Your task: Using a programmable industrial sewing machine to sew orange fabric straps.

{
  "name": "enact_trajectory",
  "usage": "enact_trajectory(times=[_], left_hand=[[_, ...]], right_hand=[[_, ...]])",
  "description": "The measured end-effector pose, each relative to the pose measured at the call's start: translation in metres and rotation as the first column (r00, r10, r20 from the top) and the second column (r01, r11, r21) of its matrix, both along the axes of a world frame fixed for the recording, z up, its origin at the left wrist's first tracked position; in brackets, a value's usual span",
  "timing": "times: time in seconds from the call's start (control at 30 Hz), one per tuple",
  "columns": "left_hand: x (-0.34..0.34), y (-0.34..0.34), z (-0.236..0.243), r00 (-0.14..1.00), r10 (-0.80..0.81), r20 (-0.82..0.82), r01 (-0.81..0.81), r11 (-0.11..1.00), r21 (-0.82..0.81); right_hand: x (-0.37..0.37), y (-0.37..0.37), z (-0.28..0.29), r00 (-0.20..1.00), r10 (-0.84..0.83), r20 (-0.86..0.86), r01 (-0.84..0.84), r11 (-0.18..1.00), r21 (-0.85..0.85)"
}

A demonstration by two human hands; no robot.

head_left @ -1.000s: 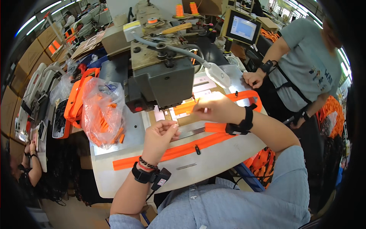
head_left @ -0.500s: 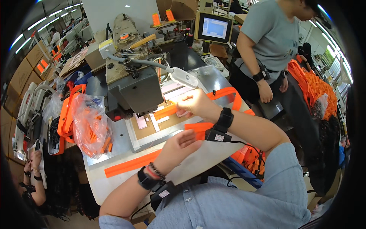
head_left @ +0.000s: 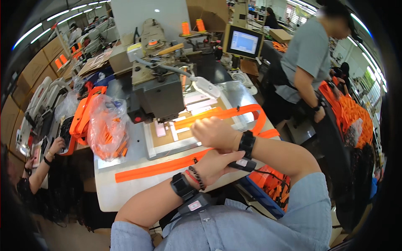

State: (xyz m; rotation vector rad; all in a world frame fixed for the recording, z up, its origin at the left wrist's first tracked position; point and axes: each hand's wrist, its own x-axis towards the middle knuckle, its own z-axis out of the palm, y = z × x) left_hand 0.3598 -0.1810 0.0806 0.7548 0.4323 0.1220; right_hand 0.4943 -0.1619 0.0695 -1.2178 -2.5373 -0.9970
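Observation:
My right hand (head_left: 212, 134) hangs over the lit sewing template (head_left: 161, 141), fingers curled, just below an orange zipper piece (head_left: 186, 122); anything inside them is hidden. My left hand (head_left: 215, 165) is beside and under my right wrist, thumb near a small black device (head_left: 243, 165) there, its fingers mostly hidden. A long orange zipper strip (head_left: 142, 172) with a black slider runs across the pale table (head_left: 113, 196) behind my left hand, and another loops toward the right. The dark sewing-machine head (head_left: 157, 100) with a white lamp (head_left: 205, 87) stands beyond my hands.
At left lie a bag of orange pieces (head_left: 106, 125) and an orange case (head_left: 81, 121); a co-worker's hands work at far left. A monitor (head_left: 243, 42) is at the back. A person (head_left: 305, 62) stands at right beside orange material (head_left: 351, 117). A blue bin (head_left: 264, 196) is below.
My right hand has moved down and left from the template area, and my left hand has moved right to its wrist. The co-worker at right has turned toward the orange material.

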Motion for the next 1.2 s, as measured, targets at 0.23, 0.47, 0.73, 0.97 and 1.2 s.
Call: enact_trajectory(times=[0.23, 0.47, 0.73, 0.97, 1.2], left_hand=[[0.002, 0.008, -0.020, 0.998, -0.007, 0.067, 0.013, 0.997, -0.079], [-0.090, 0.058, 0.008, 0.940, 0.036, -0.339, 0.309, 0.325, 0.894], [-0.098, 0.105, -0.040, 0.869, 0.453, -0.199, 0.284, -0.129, 0.950], [-0.088, 0.118, -0.052, 0.873, 0.376, -0.310, 0.307, 0.070, 0.949], [-0.081, 0.112, -0.041, 0.818, 0.454, -0.353, 0.402, -0.015, 0.915]], right_hand=[[0.015, 0.014, -0.012, 0.805, -0.378, -0.456, 0.260, 0.917, -0.301], [0.054, 0.011, -0.003, 0.724, -0.373, -0.580, -0.008, 0.837, -0.548], [0.036, 0.074, -0.006, 0.765, -0.173, -0.620, -0.276, 0.782, -0.559], [0.019, 0.091, -0.042, 0.871, -0.042, -0.489, -0.172, 0.908, -0.383], [0.017, 0.086, -0.059, 0.906, 0.141, -0.399, -0.236, 0.951, -0.200]])
